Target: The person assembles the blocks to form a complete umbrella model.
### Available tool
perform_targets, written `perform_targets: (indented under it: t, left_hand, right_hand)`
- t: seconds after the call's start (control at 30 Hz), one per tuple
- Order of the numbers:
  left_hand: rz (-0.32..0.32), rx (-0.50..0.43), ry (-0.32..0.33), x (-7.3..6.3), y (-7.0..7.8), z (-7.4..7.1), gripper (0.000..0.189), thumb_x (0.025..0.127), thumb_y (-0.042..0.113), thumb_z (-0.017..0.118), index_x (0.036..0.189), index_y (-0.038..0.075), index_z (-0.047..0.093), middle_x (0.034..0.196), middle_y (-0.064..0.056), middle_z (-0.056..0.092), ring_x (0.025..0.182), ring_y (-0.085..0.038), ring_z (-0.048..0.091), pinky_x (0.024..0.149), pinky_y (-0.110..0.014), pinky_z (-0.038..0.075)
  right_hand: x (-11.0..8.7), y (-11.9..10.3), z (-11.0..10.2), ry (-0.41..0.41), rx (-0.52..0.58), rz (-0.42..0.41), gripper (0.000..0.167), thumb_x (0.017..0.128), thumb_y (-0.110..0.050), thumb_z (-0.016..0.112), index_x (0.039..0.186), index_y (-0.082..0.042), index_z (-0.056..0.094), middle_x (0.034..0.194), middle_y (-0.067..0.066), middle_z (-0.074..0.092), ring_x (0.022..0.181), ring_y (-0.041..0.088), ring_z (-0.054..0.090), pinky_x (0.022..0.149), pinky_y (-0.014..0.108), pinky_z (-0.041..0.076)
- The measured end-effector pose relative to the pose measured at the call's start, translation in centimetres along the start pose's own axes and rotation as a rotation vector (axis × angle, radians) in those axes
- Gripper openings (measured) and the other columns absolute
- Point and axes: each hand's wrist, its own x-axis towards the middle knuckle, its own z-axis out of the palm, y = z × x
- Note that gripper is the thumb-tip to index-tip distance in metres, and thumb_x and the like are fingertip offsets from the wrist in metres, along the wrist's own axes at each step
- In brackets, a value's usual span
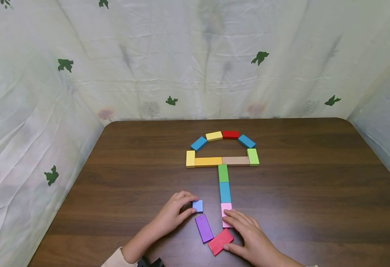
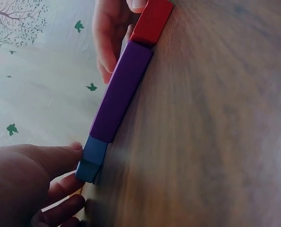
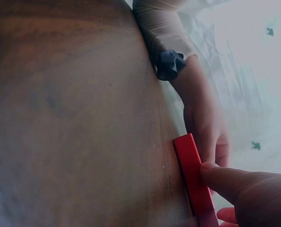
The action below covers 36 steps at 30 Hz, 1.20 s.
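Observation:
At the near middle of the table, my left hand pinches a small light-blue block between thumb and fingers. A purple block lies beside it, its near corner by a red block. My right hand has its thumb against that red block, while its fingertips rest on a pink block. The left wrist view shows the light-blue block, the purple block and the red block end to end in a row.
Above the pink block, a teal block and a green block continue the straight column. It meets a row of an orange block and a tan block. Several coloured blocks arch over that row. White cloth hangs behind the table.

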Motion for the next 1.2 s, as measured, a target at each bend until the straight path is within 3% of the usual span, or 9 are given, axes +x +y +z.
perform_targets:
  t: [0.3, 0.77, 0.97, 1.2]
  left_hand:
    - [0.001, 0.010, -0.013, -0.12, 0.03, 0.22, 0.026, 0.086, 0.026, 0.061, 0.112, 0.019, 0.062, 0.106, 0.009, 0.053, 0.097, -0.011, 0.045, 0.082, -0.035, 0.040]
    - [0.047, 0.020, -0.003, -0.15, 0.15, 0.28, 0.026, 0.085, 0.022, 0.063, 0.110, 0.016, 0.063, 0.105, 0.008, 0.055, 0.098, -0.011, 0.047, 0.085, -0.036, 0.038]
    - [0.038, 0.010, -0.001, -0.27, 0.19, 0.18, 0.027, 0.086, 0.025, 0.062, 0.112, 0.017, 0.062, 0.106, 0.008, 0.054, 0.098, -0.011, 0.046, 0.084, -0.036, 0.038]
    - [0.043, -0.002, 0.054, -0.24, 0.41, -0.64, 0.034, 0.087, 0.028, 0.061, 0.117, 0.013, 0.058, 0.112, 0.006, 0.051, 0.103, -0.013, 0.044, 0.084, -0.036, 0.041]
  right_hand:
    - [0.00, -0.10, -0.08, -0.031, 0.005, 0.030, 0.063, 0.075, -0.051, 0.065, 0.123, -0.012, 0.055, 0.134, -0.002, 0.043, 0.122, 0.021, 0.036, 0.091, 0.050, 0.030]
    - [-0.03, -0.15, -0.07, -0.012, 0.015, 0.011, 0.063, 0.074, -0.049, 0.067, 0.122, -0.010, 0.055, 0.133, -0.001, 0.044, 0.122, 0.021, 0.037, 0.090, 0.050, 0.031]
    - [0.01, -0.18, -0.17, -0.053, 0.058, 0.045, 0.064, 0.075, -0.049, 0.066, 0.124, -0.010, 0.054, 0.134, -0.001, 0.042, 0.123, 0.022, 0.035, 0.091, 0.053, 0.028]
    - [0.10, -0.71, -0.82, -0.069, 0.117, 0.115, 0.067, 0.078, -0.052, 0.060, 0.130, -0.012, 0.048, 0.139, -0.001, 0.035, 0.126, 0.024, 0.030, 0.093, 0.056, 0.028]
